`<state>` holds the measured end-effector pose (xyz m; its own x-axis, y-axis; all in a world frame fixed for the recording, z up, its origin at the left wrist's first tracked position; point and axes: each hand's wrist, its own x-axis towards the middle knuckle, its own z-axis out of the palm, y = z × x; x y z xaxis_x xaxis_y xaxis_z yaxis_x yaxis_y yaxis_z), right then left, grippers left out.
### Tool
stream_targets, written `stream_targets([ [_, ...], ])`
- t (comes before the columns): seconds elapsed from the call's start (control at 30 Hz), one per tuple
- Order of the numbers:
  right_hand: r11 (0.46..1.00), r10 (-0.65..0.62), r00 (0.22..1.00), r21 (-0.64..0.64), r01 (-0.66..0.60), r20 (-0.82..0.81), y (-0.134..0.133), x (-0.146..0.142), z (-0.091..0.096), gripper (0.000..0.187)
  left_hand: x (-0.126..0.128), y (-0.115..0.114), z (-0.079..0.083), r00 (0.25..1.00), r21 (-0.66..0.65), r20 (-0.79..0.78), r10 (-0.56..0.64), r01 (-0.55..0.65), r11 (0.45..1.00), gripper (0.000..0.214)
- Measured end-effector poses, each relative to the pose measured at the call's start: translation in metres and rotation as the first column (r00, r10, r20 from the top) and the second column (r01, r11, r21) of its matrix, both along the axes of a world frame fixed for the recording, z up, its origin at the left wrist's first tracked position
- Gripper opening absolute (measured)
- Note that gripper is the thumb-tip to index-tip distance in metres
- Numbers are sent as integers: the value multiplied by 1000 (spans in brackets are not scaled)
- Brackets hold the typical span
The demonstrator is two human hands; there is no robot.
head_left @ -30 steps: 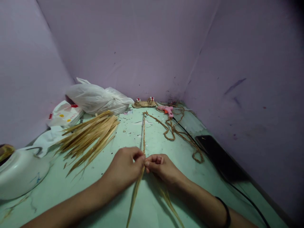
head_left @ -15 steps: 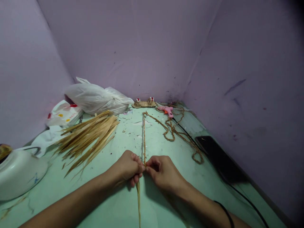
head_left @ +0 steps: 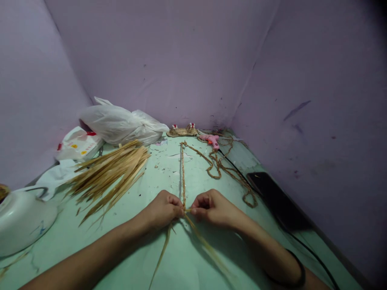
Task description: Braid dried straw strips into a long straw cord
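Nearest you, thin, flat straw strands (head_left: 208,247) fan out loose from the cord's end, likely left spread so that they don't tangle. Your left hand (head_left: 163,210) has its fingers closed on the near end of the braided cord (head_left: 183,173), seemingly to steady the plait, while your right hand (head_left: 213,210) pinches a pale strand drawn out sideways, apart from the others. The knobbly cord runs straight up the smooth green worktop (head_left: 160,181), looking taut, to a bend where it may be anchored; what fastens it is too small to tell. Dry, ribbon-like straw (head_left: 111,173) lies fanned on your left, perhaps for easy reach. Beyond the bend sits a pink glue gun (head_left: 211,141), its cable trailing right, near a woven piece (head_left: 181,132) against the wall.
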<state>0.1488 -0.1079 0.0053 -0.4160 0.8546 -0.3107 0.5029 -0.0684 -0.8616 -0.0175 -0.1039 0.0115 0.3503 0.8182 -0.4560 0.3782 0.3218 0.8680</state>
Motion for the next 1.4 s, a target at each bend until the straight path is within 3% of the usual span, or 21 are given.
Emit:
stream_targets([
  [0.13, 988, 144, 983, -79, -136, 113, 12, 31, 18, 17, 2, -2, 1, 999, -69, -1, 44, -44, 997, 5],
  [0.2, 991, 130, 976, -13, -130, 174, 18, 43, 20, 18, 2, -3, 2, 998, -80, -15, 54, -55, 995, 6],
  [0.27, 993, 33, 983, 105, -53, 183, 22, 46, 17, 21, 3, -4, 3, 998, -85, -28, 64, -66, 994, 6],
  [0.37, 981, -54, 994, 189, 34, 99, 22, 35, 9, 27, 4, -4, 4, 998, -93, -14, 65, -66, 993, 7],
  [0.57, 988, 114, 993, 108, -114, 9, 8, 7, 4, 26, 4, -4, 4, 997, -96, 17, 79, -77, 992, 8],
  [0.7, 990, -79, 997, 115, 81, -27, 11, 9, 6, 22, 4, -3, 1, 998, -79, 35, 60, -57, 995, 8],
  [0.93, 937, -315, 933, 100, 335, -172, 19, 12, 11, 29, 3, -8, -16, 992, -6, 93, 89, -89, 996, 9],
  [1.03, 927, -349, 927, 92, 363, -138, 34, -6, 26, 29, 1, -8, -23, 992, 17, 99, 80, -82, 996, 5],
  [1.2, 975, -198, 977, 114, 190, 72, 78, -75, 48, 15, -3, -6, -22, 989, 109, 148, 29, -45, 993, 6],
  [1.27, 984, -146, 976, 128, 126, 159, 100, -105, 43, 12, -4, -5, -23, 994, 132, 101, 30, -43, 990, 7],
  [1.4, 972, -158, 932, 218, 88, 327, 138, -154, 16, 14, -1, 0, -33, 999, 149, -32, 28, -23, 989, 6],
])
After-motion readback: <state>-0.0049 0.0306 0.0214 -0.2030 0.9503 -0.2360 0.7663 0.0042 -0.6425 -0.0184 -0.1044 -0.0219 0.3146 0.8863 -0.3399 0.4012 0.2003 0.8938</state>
